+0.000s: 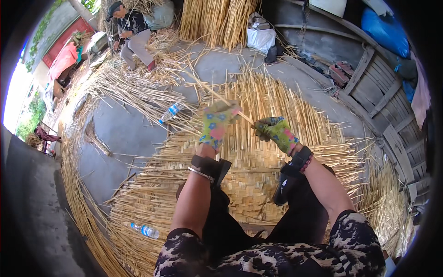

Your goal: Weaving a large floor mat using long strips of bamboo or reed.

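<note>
The lower edge cuts off the person's patterned shirt (272, 262); dark trousers (302, 212) hide part of the woven reed mat (256, 184) beneath. Above its middle, 2 hands in floral fabric gloves work on 1 thin, straight reed strip (246, 118). The left hand (218, 123), blurred, is closed around the strip, its fingers hard to make out; the right hand (276, 132) pinches the near end between curled fingertips, which cover the tip. The mat is tightly plaited at its centre, with loose ends splaying ragged along its edge. Of 2 clear plastic bottles, 1 (146, 231) lies on reeds at lower left, the other (170, 113) beyond the left hand. Smooth grey floor (124, 131) opens left of the mat. Farther off, a co-worker (136, 34) sits near loose reeds; an upright reed bundle (217, 23) is cut off at its top.
</note>
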Demonstrator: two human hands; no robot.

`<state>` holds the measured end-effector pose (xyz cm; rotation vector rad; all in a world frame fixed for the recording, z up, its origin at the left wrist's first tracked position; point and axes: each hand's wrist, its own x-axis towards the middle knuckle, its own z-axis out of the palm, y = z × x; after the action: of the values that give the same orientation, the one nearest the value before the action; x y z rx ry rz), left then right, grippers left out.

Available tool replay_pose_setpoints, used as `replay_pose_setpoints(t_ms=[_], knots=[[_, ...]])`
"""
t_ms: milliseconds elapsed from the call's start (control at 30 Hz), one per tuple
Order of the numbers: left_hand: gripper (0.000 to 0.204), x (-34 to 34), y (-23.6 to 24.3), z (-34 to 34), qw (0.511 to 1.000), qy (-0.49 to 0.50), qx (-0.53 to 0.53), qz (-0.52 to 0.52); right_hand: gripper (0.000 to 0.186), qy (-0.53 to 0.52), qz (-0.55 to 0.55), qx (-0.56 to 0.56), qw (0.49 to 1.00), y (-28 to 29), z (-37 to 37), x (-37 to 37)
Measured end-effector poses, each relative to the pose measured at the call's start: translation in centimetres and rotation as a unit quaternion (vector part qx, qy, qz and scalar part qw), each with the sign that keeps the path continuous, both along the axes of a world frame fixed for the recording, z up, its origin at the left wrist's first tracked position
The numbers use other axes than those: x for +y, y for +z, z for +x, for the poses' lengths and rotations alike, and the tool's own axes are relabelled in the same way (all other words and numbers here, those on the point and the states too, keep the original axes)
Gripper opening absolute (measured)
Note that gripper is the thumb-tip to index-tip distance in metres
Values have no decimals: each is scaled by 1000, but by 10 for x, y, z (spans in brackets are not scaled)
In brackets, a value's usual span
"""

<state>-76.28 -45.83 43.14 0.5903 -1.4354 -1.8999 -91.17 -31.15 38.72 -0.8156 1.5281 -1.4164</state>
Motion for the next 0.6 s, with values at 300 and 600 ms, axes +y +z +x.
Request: replay_pose_setpoints(t_ms=[300,600], knots=[[21,4,10,-1,996,-16,-30,-78,31,80,-26,-151,985,16,6,12],[15,13,14,-9,996,-21,-27,-84,29,20,-63,-173,983,7,3,11]])
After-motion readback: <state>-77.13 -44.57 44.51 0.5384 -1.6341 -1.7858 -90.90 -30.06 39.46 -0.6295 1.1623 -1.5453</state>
